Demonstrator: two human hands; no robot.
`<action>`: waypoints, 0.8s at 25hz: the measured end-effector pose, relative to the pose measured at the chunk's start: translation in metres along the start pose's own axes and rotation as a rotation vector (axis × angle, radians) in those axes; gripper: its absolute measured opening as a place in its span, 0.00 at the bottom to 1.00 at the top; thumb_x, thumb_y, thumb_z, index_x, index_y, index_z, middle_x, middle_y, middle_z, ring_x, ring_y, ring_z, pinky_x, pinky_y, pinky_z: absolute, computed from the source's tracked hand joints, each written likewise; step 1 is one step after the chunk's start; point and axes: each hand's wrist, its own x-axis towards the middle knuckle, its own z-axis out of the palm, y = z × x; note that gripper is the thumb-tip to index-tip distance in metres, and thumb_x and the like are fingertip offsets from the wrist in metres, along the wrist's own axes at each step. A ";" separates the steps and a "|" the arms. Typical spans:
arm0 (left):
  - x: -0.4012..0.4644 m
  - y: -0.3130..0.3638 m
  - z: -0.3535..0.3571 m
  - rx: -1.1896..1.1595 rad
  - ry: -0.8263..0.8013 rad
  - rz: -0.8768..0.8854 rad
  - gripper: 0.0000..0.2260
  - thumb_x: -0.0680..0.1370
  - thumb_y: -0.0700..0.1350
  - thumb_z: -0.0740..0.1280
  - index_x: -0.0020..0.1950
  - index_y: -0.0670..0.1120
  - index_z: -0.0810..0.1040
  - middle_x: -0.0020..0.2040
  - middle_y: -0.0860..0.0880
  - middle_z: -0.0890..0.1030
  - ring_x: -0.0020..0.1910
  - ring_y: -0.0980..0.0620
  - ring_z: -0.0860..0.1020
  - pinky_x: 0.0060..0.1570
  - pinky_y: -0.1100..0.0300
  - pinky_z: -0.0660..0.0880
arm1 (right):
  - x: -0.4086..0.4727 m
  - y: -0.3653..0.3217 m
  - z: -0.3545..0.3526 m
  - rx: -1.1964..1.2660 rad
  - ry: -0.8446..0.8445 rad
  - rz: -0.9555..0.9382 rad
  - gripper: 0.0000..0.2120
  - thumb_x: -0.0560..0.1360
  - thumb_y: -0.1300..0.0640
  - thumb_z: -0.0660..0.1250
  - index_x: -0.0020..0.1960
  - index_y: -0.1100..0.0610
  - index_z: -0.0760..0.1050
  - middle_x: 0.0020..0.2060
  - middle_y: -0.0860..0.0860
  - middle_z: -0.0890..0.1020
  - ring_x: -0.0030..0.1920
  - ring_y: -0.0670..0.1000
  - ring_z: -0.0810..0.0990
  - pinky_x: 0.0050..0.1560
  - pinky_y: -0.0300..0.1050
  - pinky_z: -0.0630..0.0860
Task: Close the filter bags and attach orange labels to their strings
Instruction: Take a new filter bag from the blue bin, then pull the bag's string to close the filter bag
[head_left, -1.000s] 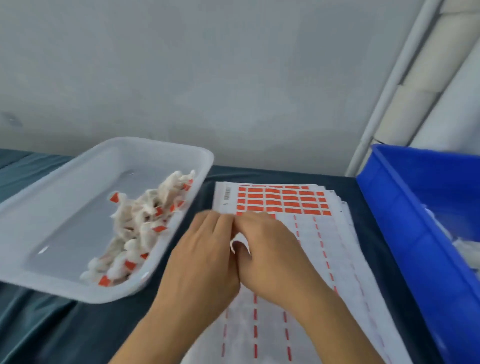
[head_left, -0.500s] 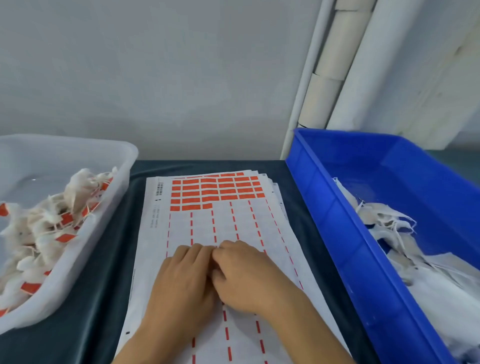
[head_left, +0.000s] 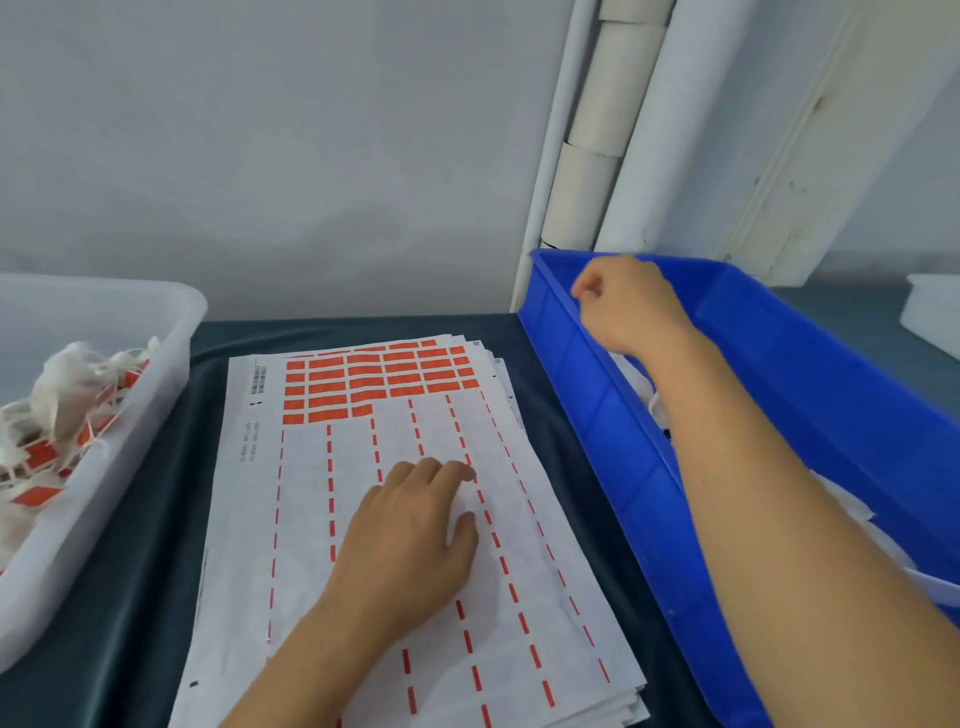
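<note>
My left hand (head_left: 410, 540) lies flat, palm down, on a stack of white label sheets (head_left: 311, 467). The top sheet keeps several rows of orange labels (head_left: 379, 379) at its far end; the rest is peeled backing. My right hand (head_left: 628, 306) hangs over the far end of the blue bin (head_left: 597, 415), back towards me, with its fingers curled. Nothing shows in that hand. White filter bags (head_left: 649, 384) lie in the bin, mostly hidden by my right forearm.
At the left, a translucent white tray (head_left: 156, 364) holds several closed bags with orange labels (head_left: 62, 415). White pipes (head_left: 587, 156) run up the wall behind the bin. A white object (head_left: 935, 312) sits at the far right. Dark cloth covers the table.
My hands were together on the sheet, fingertips touching. They have parted: the right hand has lifted and gone right over the blue bin, while the left stays on the sheets. The view turned right.
</note>
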 end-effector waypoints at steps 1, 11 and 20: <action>0.003 0.004 0.005 0.001 -0.006 0.016 0.20 0.82 0.61 0.62 0.74 0.64 0.66 0.73 0.62 0.72 0.70 0.57 0.72 0.71 0.55 0.70 | 0.006 0.015 0.007 -0.016 0.006 0.077 0.16 0.76 0.69 0.60 0.59 0.66 0.81 0.58 0.63 0.83 0.60 0.65 0.80 0.57 0.64 0.81; 0.004 0.004 0.022 0.060 0.007 0.062 0.18 0.82 0.63 0.61 0.72 0.64 0.67 0.72 0.65 0.71 0.70 0.58 0.70 0.73 0.59 0.64 | 0.049 0.072 0.052 0.041 -0.139 0.258 0.15 0.79 0.56 0.72 0.65 0.58 0.81 0.63 0.55 0.82 0.63 0.58 0.79 0.57 0.50 0.76; 0.005 0.004 0.022 0.058 -0.012 0.053 0.17 0.82 0.61 0.62 0.71 0.63 0.69 0.70 0.65 0.72 0.67 0.59 0.70 0.70 0.60 0.64 | 0.049 0.089 0.054 -0.046 -0.249 0.208 0.07 0.79 0.56 0.70 0.55 0.55 0.85 0.52 0.51 0.85 0.51 0.55 0.82 0.54 0.55 0.82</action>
